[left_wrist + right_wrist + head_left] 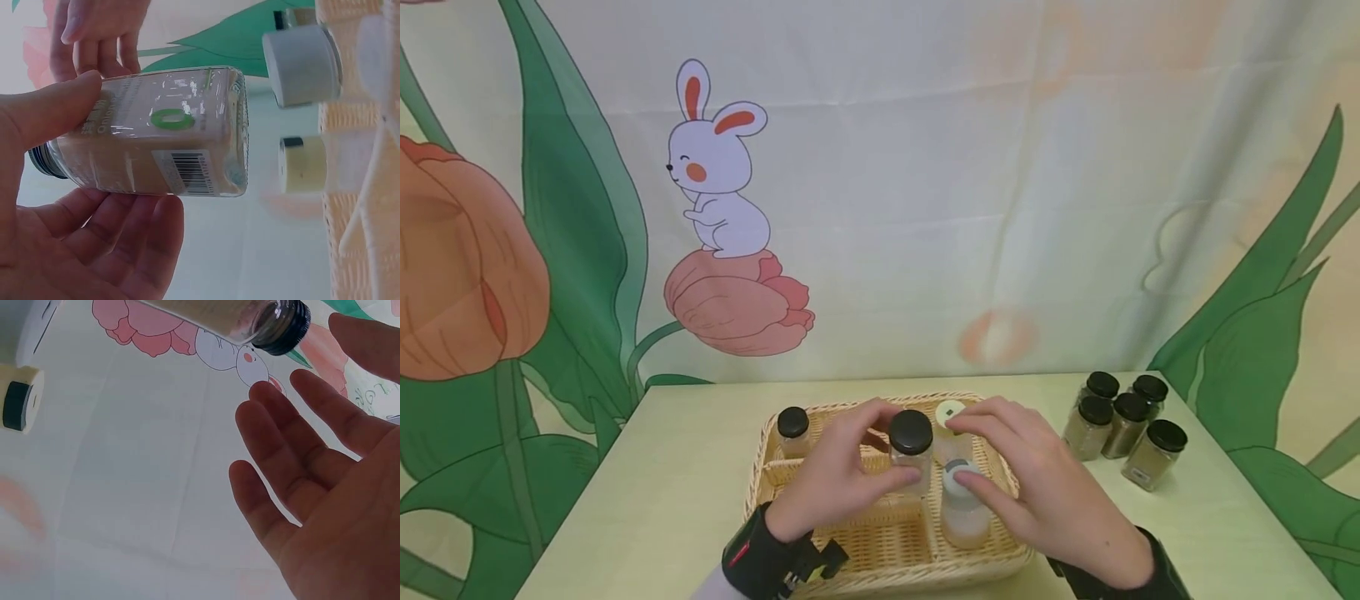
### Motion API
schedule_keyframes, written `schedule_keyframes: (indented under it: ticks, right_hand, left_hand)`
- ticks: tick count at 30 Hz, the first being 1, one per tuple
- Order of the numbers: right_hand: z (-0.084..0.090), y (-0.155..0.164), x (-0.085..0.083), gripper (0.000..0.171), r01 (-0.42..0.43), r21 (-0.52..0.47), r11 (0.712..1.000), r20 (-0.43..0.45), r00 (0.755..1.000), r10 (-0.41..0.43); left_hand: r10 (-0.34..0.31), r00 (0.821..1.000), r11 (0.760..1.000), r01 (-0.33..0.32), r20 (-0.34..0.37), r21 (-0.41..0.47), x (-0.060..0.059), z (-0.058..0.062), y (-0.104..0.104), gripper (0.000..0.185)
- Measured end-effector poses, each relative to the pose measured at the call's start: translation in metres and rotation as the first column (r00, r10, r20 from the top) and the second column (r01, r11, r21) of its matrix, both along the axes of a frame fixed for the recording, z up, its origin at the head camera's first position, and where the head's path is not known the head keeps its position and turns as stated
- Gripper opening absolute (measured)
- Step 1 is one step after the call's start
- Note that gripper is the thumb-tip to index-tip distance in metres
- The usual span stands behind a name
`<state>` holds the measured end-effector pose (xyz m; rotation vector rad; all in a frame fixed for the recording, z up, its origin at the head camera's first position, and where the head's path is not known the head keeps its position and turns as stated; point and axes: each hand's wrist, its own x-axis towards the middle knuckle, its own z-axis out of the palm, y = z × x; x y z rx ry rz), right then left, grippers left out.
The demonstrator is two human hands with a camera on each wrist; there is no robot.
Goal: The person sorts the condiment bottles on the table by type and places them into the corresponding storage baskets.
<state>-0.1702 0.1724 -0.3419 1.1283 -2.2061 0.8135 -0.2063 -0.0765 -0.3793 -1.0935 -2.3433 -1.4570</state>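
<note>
Above the wicker basket (760,492), the left hand (831,483) is gripping a black-capped jar (912,454) while the right hand (1045,492) is hovering beside it, fingers straight, holding nothing.

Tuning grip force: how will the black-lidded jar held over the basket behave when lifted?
The jar looks like glass: probably rigid, smooth, maybe slippery, and breakable if dropped. It looks mostly full of powder, so likely hefty for its size. The left hand pinches its flat sides, so it should resist rolling.
</note>
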Motion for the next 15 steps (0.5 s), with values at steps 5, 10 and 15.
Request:
schedule_keyframes:
  ticks: [5,10,15]
  right_hand:
    - [0.001,0.003,-0.001,0.04,0.018,0.008,1.0,-0.003,1.0,-0.018]
    - [0.001,0.005,-0.002,0.046,0.027,0.024,0.999,-0.004,1.0,-0.027]
    - [0.001,0.008,-0.003,0.046,0.052,0.034,0.998,0.002,0.999,-0.053]
  left_hand:
    - [0.018,1.0,0.998,-0.017,0.013,-0.053,-0.008,0.007,-0.012,0.043]
    - [0.044,0.999,0.993,-0.044,-0.003,-0.109,-0.02,0.011,-0.023,0.041]
    - [0.076,0.997,0.987,-0.073,0.01,-0.145,-0.033,0.007,-0.029,0.039]
